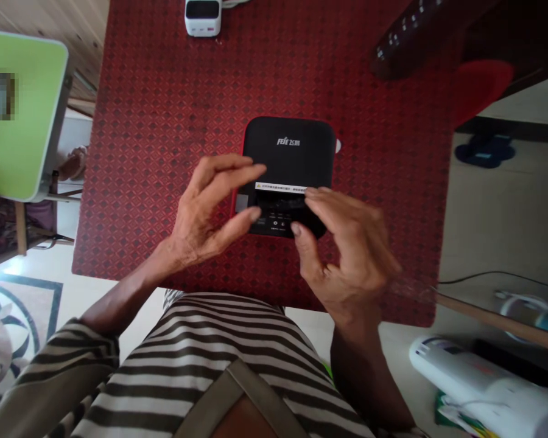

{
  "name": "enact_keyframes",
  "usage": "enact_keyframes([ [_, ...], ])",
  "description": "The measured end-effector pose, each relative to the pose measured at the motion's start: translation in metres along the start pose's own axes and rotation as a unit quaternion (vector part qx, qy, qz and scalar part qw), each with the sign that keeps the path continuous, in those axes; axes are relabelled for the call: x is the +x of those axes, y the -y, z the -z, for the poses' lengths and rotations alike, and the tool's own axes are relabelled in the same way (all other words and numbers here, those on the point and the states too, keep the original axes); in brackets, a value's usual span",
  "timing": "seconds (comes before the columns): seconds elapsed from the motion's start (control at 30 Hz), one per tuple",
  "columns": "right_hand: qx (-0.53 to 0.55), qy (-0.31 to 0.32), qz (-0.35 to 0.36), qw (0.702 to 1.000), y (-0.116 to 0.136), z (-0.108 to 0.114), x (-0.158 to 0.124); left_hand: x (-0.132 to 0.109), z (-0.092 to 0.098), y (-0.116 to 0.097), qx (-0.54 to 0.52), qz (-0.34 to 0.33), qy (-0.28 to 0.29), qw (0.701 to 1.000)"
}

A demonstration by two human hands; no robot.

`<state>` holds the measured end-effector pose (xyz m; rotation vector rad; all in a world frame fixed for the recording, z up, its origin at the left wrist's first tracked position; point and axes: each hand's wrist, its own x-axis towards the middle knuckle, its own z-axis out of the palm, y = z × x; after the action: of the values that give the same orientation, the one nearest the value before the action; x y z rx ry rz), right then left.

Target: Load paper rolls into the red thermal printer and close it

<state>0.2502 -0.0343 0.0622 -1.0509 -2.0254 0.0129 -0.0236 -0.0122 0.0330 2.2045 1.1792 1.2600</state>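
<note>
Green board [25, 115]: beyond the table's left edge.
Left hand [207, 207]: fingers spread wide over the device's left side, thumb tip at its front panel.
Black device [290, 149]: mid-table on a red patterned tablecloth [119, 152], between the hands.
Right hand [347, 255]: fingers close together, tips on the device's near part; grip cannot be told.
White appliance [475, 383]: lower right, below the table.
</note>
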Motion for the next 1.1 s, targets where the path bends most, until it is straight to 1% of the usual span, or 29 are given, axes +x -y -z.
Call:
enact_keyframes([
  [0.03,-0.005,-0.023,-0.007,1.0,0.0,0.0,-0.002,-0.003,-0.005,0.0,-0.016,0.027,-0.039,0.999],
  [0.1,-0.024,-0.05,-0.045,0.997,0.0,0.001,-0.006,-0.012,-0.017,0.003,-0.061,0.102,-0.065,0.991],
  [0.17,-0.039,-0.054,-0.082,0.994,0.001,0.0,-0.009,-0.02,-0.026,0.01,-0.114,0.166,-0.048,0.978],
  [0.2,-0.037,-0.056,-0.088,0.994,0.001,-0.001,-0.01,-0.024,-0.029,0.014,-0.132,0.178,-0.039,0.974],
  [0.23,-0.032,-0.058,-0.085,0.994,0.001,-0.003,-0.011,-0.026,-0.03,0.018,-0.142,0.181,-0.029,0.973],
  [0.33,-0.027,-0.067,-0.064,0.995,0.002,-0.008,-0.012,-0.03,-0.029,0.024,-0.133,0.151,-0.017,0.979],
  [0.4,-0.043,-0.055,-0.069,0.995,0.003,-0.01,-0.013,-0.029,-0.026,0.02,-0.112,0.169,0.004,0.979],
  [0.47,-0.055,-0.042,-0.081,0.994,0.002,-0.011,-0.013,-0.027,-0.023,0.013,-0.101,0.205,0.013,0.973],
  [0.53,-0.046,-0.055,-0.067,0.995,0.0,-0.012,-0.015,-0.025,-0.022,0.007,-0.098,0.219,0.01,0.971],
  [0.57,-0.035,-0.063,-0.06,0.996,-0.002,-0.013,-0.017,-0.025,-0.022,0.005,-0.09,0.218,0.019,0.972],
  [0.63,-0.013,-0.068,-0.061,0.996,-0.005,-0.014,-0.019,-0.025,-0.023,0.004,-0.06,0.209,0.06,0.974],
  [0.7,-0.007,-0.065,-0.076,0.995,-0.006,-0.016,-0.021,-0.026,-0.025,0.006,-0.037,0.198,0.092,0.975],
  [0.77,-0.023,-0.074,-0.075,0.994,-0.005,-0.017,-0.021,-0.027,-0.027,0.007,-0.05,0.203,0.081,0.974],
  [0.87,-0.055,-0.081,-0.093,0.991,-0.003,-0.02,-0.021,-0.027,-0.031,0.006,-0.113,0.224,0.017,0.968],
  [0.9,-0.059,-0.086,-0.1,0.99,-0.002,-0.021,-0.021,-0.028,-0.032,0.006,-0.128,0.228,0.004,0.965],
  [1.03,-0.046,-0.12,-0.101,0.987,-0.002,-0.021,-0.02,-0.03,-0.037,0.012,-0.146,0.226,-0.001,0.963],
  [1.1,-0.04,-0.118,-0.102,0.987,-0.001,-0.021,-0.019,-0.03,-0.039,0.016,-0.161,0.22,-0.012,0.962],
])
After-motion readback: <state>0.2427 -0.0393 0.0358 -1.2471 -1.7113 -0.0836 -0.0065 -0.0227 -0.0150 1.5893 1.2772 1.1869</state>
